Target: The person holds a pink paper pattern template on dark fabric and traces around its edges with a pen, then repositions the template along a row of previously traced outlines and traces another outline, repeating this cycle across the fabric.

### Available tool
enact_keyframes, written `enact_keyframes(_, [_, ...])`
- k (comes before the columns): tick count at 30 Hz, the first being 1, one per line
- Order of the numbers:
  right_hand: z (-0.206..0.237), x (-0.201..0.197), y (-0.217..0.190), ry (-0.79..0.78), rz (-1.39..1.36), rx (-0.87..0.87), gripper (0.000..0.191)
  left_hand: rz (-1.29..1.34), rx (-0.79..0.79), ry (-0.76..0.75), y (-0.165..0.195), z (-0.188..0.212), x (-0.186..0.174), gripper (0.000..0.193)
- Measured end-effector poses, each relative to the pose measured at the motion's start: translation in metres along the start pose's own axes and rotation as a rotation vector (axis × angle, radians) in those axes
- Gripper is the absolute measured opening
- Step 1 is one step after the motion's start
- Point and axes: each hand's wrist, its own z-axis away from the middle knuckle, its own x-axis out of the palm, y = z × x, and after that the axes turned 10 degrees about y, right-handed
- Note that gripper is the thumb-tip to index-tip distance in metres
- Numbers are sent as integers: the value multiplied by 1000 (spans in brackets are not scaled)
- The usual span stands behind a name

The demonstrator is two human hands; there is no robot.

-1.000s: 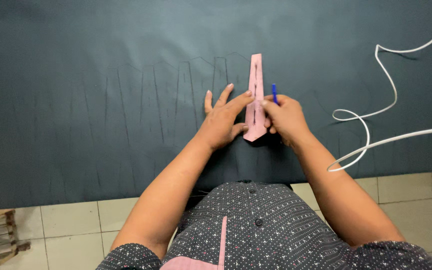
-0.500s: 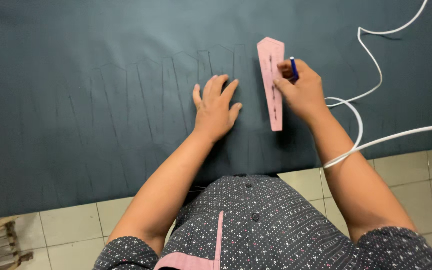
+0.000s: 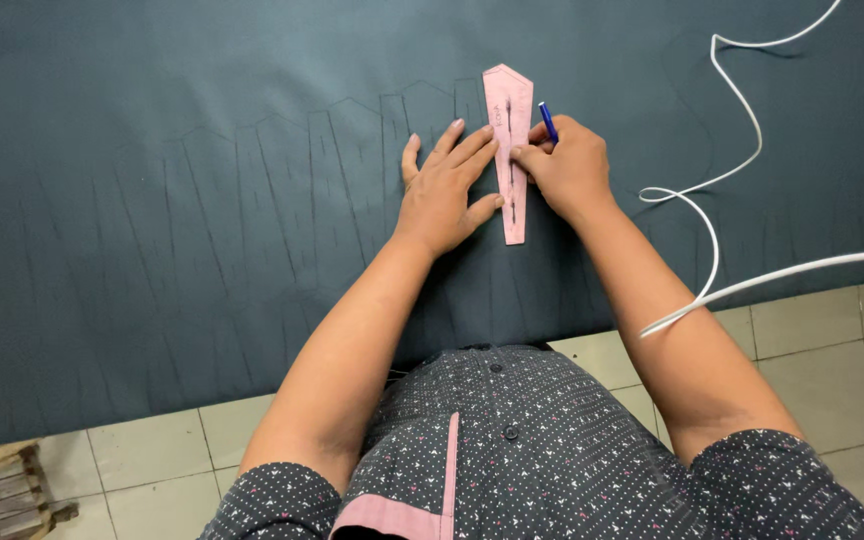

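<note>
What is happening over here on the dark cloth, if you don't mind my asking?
A person leans over a dark grey-green fabric spread flat. The left hand presses a narrow pink pointed template down on it, while the right hand holds a blue pen at the template's right edge. A row of similar pointed outlines is drawn to the left. A white cable loops on the right.

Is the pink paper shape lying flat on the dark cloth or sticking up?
Flat. The pink template lies on the dark cloth, pressed by the left hand.
</note>
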Motion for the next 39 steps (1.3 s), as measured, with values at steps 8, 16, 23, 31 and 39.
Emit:
enact_keyframes(8, [-2, -21, 2, -210, -187, 209, 27, 14, -41, -23, 4, -1, -6, 73])
enact_keyframes(16, [4, -38, 8, -382, -149, 180, 53, 31, -44, -3, 5, 0, -4, 71])
enact_keyframes(23, [5, -39, 10, -404, 94, -14, 68, 39, -32, 10, 1, 0, 0, 73])
enact_keyframes(31, [8, -39, 8, -382, 128, -26, 68, 40, -27, 0, -1, 0, 2, 73])
enact_keyframes(39, [12, -35, 14, -335, 102, -96, 67, 50, -9, 20, -2, 2, 3, 70])
